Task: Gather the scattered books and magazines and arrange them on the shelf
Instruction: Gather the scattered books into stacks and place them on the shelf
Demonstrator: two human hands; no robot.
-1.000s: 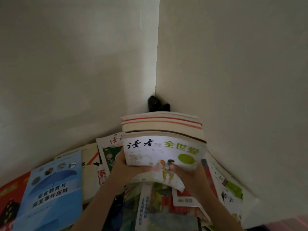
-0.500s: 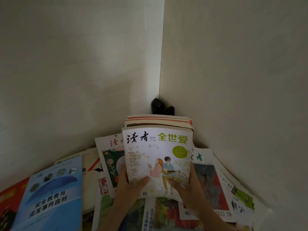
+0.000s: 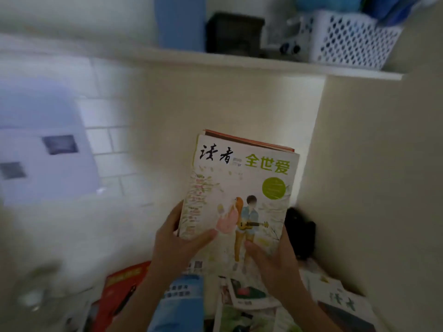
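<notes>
Left hand [image 3: 178,243] and right hand [image 3: 273,262] each grip the lower edge of a magazine stack [image 3: 239,195], held up below the shelf [image 3: 239,61]. Nothing shelved yet, apparently (view blurred). Scattered magazines [image 3: 251,295] remain underneath, uncollected.

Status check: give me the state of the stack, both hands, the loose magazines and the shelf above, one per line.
Magazine stack: lifted, held in both hands.
Left hand: grips the stack's left edge, thumb on the cover.
Right hand: grips the stack's lower right corner.
Loose magazines: scattered flat below the hands.
Shelf: carries a white basket and a dark box.
</notes>
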